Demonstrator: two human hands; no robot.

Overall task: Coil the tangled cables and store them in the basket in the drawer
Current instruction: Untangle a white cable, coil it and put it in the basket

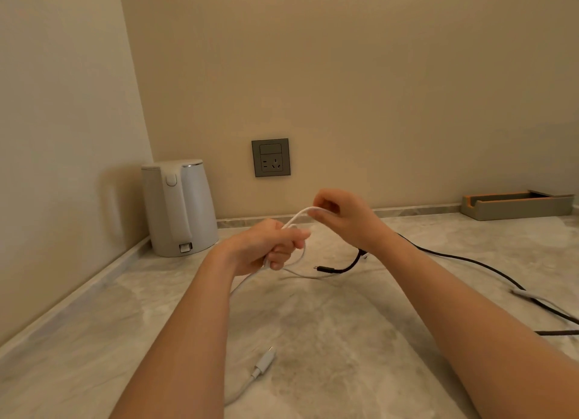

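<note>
Left grip [272,246] clenched round loops of white cable [296,220] | right grip [341,218] pinches the same cable just above it | plug end [264,360] trails on the tabletop [344,324] below left grip | black cable [341,270] lies under right grip, untouched | advice: lay each loop the same size, feeding slack without twisting.
</note>
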